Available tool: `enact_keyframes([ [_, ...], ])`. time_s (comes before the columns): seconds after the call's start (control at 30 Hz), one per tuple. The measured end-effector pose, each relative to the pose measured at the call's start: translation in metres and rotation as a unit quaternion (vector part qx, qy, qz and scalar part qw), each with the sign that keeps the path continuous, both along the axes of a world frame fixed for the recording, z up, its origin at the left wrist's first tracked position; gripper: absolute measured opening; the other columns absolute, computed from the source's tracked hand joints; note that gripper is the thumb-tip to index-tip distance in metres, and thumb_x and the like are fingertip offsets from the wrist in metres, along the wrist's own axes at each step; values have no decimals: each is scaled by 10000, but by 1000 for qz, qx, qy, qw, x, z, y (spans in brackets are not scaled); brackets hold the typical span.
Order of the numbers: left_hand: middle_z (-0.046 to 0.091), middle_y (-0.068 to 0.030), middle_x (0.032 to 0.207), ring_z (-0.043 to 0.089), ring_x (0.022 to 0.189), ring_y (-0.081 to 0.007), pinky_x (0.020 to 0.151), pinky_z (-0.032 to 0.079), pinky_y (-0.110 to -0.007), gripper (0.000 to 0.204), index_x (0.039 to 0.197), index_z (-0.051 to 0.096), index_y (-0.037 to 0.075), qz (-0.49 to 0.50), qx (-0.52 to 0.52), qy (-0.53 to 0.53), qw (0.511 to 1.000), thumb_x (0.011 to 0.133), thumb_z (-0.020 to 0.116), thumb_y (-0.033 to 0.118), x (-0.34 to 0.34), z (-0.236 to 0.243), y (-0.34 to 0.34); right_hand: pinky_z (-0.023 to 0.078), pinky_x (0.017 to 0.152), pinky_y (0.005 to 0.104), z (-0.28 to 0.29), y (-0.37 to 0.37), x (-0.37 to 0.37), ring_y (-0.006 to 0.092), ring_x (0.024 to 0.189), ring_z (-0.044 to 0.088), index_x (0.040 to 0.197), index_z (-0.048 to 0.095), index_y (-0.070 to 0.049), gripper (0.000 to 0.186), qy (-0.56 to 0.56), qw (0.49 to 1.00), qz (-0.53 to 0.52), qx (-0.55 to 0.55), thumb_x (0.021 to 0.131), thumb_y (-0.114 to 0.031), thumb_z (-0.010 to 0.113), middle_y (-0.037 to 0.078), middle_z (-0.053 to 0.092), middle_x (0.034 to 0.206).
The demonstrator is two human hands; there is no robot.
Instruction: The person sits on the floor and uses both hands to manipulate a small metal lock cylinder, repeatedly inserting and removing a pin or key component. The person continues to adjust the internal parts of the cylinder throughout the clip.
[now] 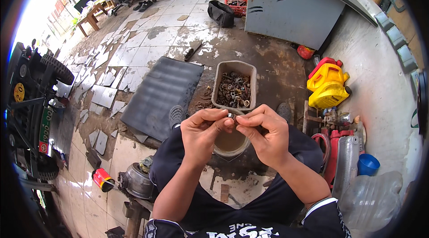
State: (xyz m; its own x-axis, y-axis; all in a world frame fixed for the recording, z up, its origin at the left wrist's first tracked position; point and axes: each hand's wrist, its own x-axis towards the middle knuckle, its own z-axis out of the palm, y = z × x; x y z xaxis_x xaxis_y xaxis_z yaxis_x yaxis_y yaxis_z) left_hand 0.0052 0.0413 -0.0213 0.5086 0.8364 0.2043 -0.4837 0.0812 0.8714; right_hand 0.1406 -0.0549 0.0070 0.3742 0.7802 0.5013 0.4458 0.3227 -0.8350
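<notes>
While sitting with a bucket (233, 153) of brown liquid (227, 141) between the legs (304, 153), held a small metal piece (230, 115) above its rim, clamped in the grip of left hand (201, 133) and right hand (270, 137).

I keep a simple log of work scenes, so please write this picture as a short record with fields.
Left hand: the left hand pinches a small shiny piece
Right hand: the right hand, fingertips close beside that piece; contact unclear
Below the hands: round bucket with cloudy brownish liquid
Beyond the bucket: rectangular bin holding mixed small parts
Left floor: dark mat, broken tiles
Right side: yellow jugs, clear plastic bottle
</notes>
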Motion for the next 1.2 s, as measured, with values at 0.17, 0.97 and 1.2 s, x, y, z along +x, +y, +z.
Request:
enact_keyframes([
  [0.17, 664, -151, 900, 671, 732, -192, 640, 554, -282, 127, 947, 653, -67, -16, 34, 16, 999, 826, 691, -65, -3, 5, 1, 497, 759, 242, -3, 0, 2, 141, 841, 630, 937, 703, 6, 131, 17, 1000, 14, -7, 809, 30, 719, 87, 641, 907],
  [0.97, 669, -147, 982, 662, 817, -157, 733, 561, -264, 191, 1031, 661, -76, -18, 31, -12, 999, 843, 684, -57, 1, 3, -4, 525, 657, 250, 0, 2, -4, 148, 771, 655, 924, 719, -8, 108, -62, 997, -40, 39, 821, 22, 701, 102, 655, 913],
  [1.2, 664, -144, 972, 661, 803, -156, 729, 559, -260, 196, 1040, 660, -82, -23, 33, 7, 999, 848, 682, -53, 1, 4, -5, 532, 669, 252, 2, 3, -3, 158, 774, 662, 928, 721, -10, 106, -31, 999, -28, 34, 829, 17, 695, 100, 666, 904],
])
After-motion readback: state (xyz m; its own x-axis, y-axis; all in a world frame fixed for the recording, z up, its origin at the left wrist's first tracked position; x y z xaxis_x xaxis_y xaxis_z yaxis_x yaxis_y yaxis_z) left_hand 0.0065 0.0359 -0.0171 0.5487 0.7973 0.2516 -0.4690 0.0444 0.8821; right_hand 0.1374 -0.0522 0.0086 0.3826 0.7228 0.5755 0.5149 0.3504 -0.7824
